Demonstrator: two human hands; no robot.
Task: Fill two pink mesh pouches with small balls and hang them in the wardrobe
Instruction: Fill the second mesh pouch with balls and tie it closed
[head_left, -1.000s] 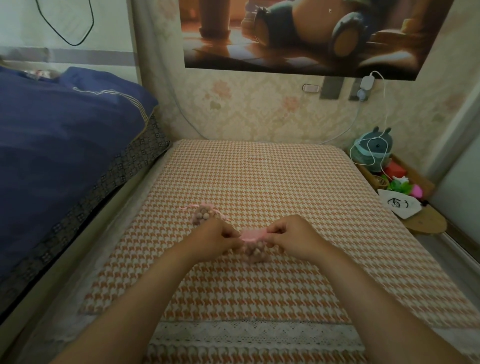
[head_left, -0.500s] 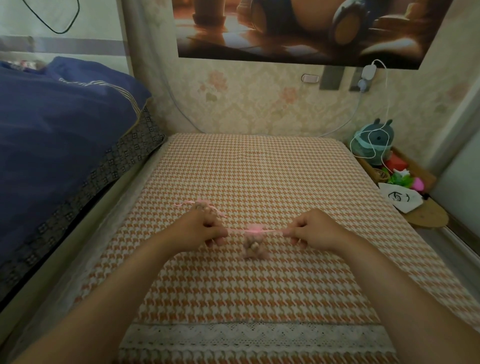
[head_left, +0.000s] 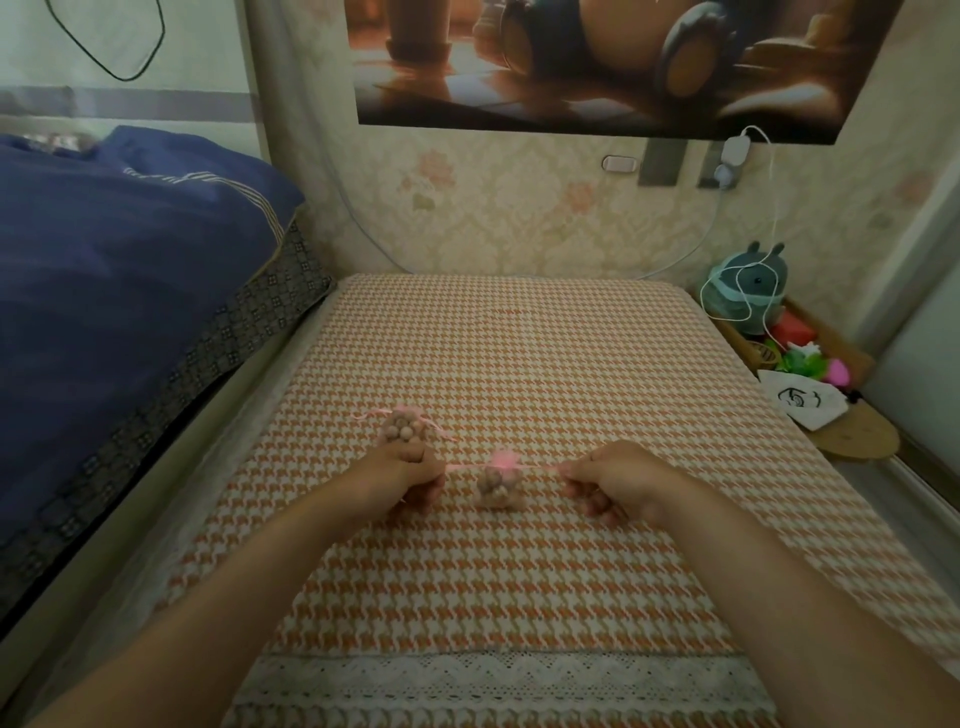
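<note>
**poster1:** Head cam looks down on a bed (head_left: 519, 571) with an orange-and-white houndstooth cover, and a navy duvet (head_left: 130, 291) is heaped up on its left. Wall poster (head_left: 597, 62) up top, grey plush toy (head_left: 748, 291) off on the right ledge.

**poster2:** And the hands?

**poster1:** Both low over the cover. Left hand (head_left: 402, 480) and right hand (head_left: 618, 480) each have a closed grip pinching one end of a pink drawstring (head_left: 462, 468), stretched straight between them. It runs through the cinched neck of a pink mesh pouch (head_left: 496, 483) full of small balls, sitting on the cover between the two hands.

**poster2:** Second one?

**poster1:** Another filled pouch (head_left: 402, 428) lies on the cover just beyond the left hand, strings loose, nobody touching it as far as I can tell.
</note>
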